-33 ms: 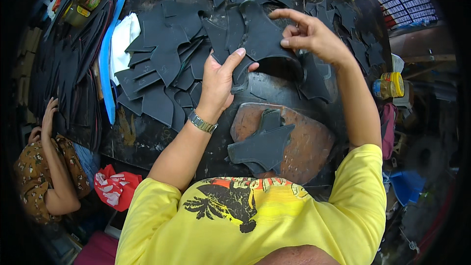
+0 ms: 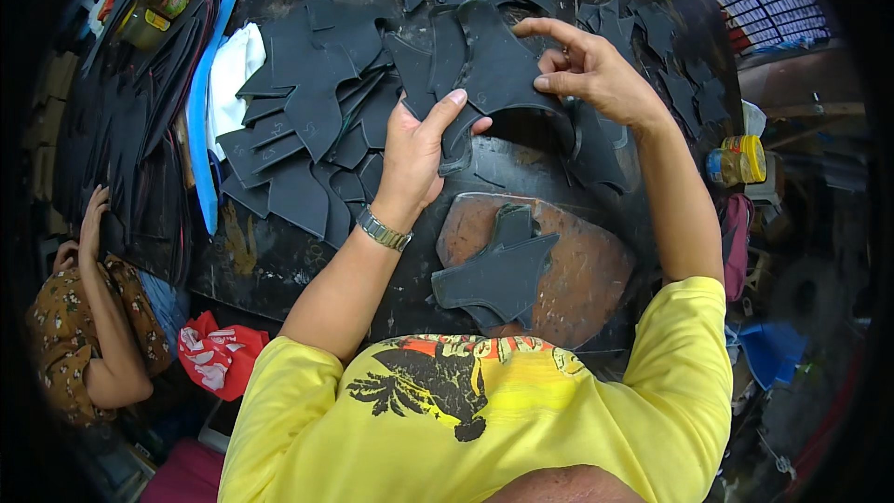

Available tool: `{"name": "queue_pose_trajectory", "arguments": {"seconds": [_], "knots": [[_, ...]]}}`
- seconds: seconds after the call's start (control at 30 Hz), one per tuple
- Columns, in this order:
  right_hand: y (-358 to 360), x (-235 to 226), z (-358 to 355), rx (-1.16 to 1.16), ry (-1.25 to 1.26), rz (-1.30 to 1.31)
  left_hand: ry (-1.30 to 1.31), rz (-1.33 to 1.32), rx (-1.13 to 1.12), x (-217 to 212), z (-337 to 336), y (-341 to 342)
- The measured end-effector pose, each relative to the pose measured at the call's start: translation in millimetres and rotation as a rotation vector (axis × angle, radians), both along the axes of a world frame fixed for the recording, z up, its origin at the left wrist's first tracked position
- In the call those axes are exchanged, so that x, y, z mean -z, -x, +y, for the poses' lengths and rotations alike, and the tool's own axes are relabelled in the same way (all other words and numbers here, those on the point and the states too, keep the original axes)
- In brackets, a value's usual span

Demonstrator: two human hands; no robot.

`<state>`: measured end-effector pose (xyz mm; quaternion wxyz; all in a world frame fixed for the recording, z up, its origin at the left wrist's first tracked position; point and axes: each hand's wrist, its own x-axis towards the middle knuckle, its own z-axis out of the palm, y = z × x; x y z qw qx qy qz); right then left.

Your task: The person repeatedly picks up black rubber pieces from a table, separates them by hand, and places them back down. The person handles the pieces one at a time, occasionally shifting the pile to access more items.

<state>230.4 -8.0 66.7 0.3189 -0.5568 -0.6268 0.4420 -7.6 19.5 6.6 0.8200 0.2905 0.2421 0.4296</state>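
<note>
My left hand [image 2: 417, 144], with a metal-banded wristwatch [image 2: 384, 229], is closed on a black leather-like cut piece [image 2: 498, 65]. Its thumb presses on top and a fingertip shows at the lower edge. The piece is broad with curved sides, and its lower right part bends down. To its right hovers my right hand [image 2: 591, 70], index finger stretched towards the piece's edge, thumb apart from it, nothing visible between them. Whether the index tip touches the edge I cannot tell. Overlapping black cut pieces [image 2: 312, 112] lie left of my left hand.
Nearer me, a few black pieces [image 2: 498, 275] rest on a brown board [image 2: 596, 270]. A blue strip [image 2: 200, 121] and white cloth [image 2: 237, 70] lie left. A yellow-lidded jar [image 2: 740, 160] stands right. Another person's hand [image 2: 91, 224] touches the table's left edge.
</note>
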Motion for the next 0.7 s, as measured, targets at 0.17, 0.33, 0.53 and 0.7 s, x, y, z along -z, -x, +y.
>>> {"name": "queue_pose_trajectory", "arguments": {"seconds": [0.17, 0.33, 0.53, 0.7], "knots": [[-51, -4, 31, 0.387, -0.141, 0.177, -0.034, 0.003, 0.066, 3, -1, -4], [-126, 29, 96, 0.756, -0.262, 0.308, 0.035, -0.055, 0.138, 3, 6, -3], [-140, 51, 134, 1.000, -0.181, 0.273, 0.102, -0.150, 0.165, -3, 5, 0], [-132, 58, 142, 1.030, -0.093, 0.138, 0.107, -0.129, 0.202, -4, 4, -1]]}}
